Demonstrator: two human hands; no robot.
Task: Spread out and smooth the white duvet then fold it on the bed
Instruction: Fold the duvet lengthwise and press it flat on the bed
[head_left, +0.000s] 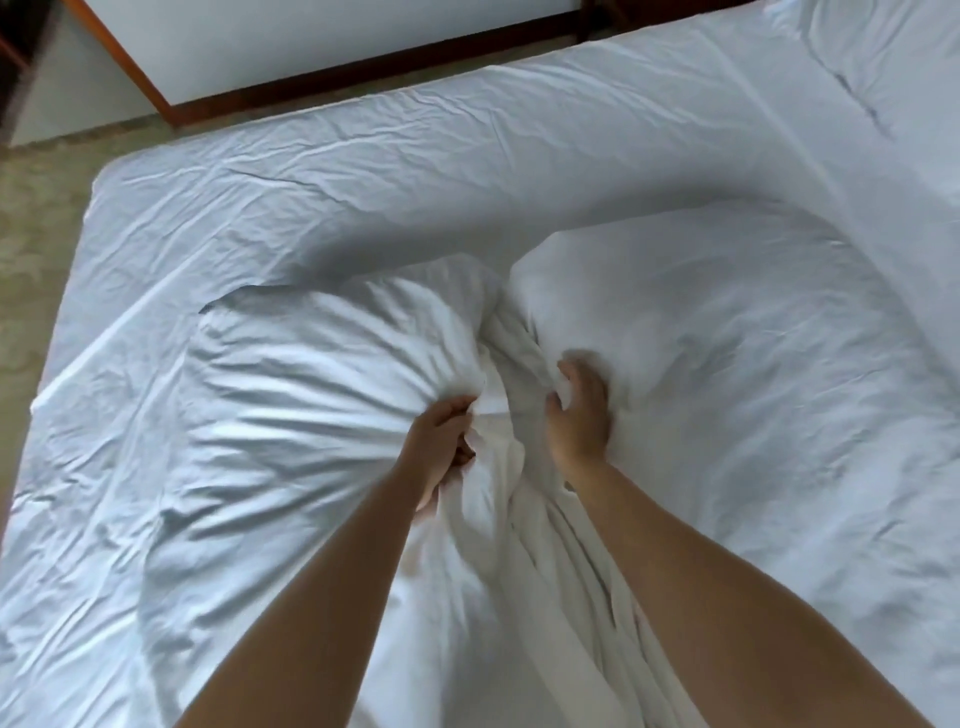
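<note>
Bed (467, 156): left hand (441, 447) grip bunches duvet (285, 389); right hand (579, 415) seemingly clutches fold.

White duvet (291, 364) bunched at bed (467, 156) centre. Left hand (441, 441) grips gathered fabric; radial creases around it. Right hand (579, 410) just beside, fingers curled into adjacent fold.

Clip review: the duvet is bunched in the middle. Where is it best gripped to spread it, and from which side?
Probably grip the duvet at the gathered ridge between its two puffed lobes, coming from the near side. Creases fan out from there, where the left hand grips and the right hand digs in.
</note>
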